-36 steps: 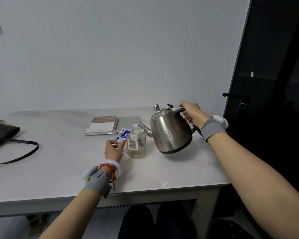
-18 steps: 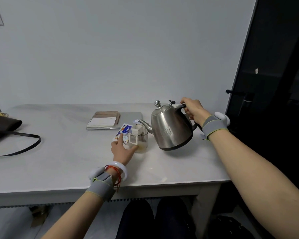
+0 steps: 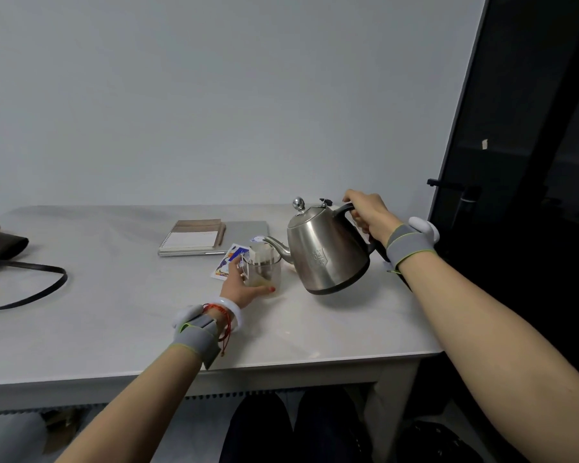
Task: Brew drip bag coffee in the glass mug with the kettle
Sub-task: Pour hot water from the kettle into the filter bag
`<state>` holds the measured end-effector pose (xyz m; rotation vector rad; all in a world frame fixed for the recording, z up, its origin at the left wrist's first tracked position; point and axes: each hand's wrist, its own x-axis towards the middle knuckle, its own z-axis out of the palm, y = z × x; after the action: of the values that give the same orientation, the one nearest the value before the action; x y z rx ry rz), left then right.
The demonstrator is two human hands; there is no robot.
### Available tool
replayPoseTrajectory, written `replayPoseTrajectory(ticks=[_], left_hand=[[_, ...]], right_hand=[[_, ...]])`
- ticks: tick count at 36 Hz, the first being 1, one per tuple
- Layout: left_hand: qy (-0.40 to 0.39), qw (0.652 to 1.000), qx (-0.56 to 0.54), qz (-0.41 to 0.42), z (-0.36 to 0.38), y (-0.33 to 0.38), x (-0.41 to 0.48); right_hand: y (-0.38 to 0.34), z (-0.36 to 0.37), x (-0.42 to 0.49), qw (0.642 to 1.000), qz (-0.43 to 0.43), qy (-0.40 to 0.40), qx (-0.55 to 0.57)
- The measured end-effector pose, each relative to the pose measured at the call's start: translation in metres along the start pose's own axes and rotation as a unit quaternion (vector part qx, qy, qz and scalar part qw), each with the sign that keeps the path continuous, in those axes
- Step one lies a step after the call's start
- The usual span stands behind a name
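Note:
A glass mug (image 3: 267,275) stands on the white table (image 3: 114,312) with a paper drip bag (image 3: 260,256) hung over its rim and a little pale liquid at the bottom. My left hand (image 3: 239,287) grips the mug from the near left, thumb round its base. My right hand (image 3: 366,213) holds the black handle of a steel kettle (image 3: 325,252). The kettle is lifted off the table and tilted left, its spout (image 3: 276,245) just over the mug's right rim. No stream of water is visible.
A torn blue and white sachet (image 3: 229,262) lies just behind the mug. A spiral notebook (image 3: 193,237) lies on a closed laptop (image 3: 244,230) farther back. A dark bag with a strap (image 3: 20,279) lies at the left. A dark glass door (image 3: 532,162) stands to the right.
My left hand went from beside the mug to gripping it. The kettle stayed lifted and tilted with its spout at the mug's rim.

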<state>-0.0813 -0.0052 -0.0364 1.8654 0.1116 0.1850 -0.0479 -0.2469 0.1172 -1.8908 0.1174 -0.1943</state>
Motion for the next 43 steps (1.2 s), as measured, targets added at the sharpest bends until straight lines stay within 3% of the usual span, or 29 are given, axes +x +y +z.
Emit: replayPoseTrajectory(ticks=[13,43], left_hand=[[0.018,1.000,-0.010,0.016,-0.001,-0.009,0.010],[-0.038,0.997,0.015,0.058,-0.012,-0.011,0.012]], right_hand=[[-0.003,-0.001,-0.004,0.999,0.003,0.015,-0.047],[-0.021,0.005,-0.006,0.995,-0.022,0.012,-0.092]])
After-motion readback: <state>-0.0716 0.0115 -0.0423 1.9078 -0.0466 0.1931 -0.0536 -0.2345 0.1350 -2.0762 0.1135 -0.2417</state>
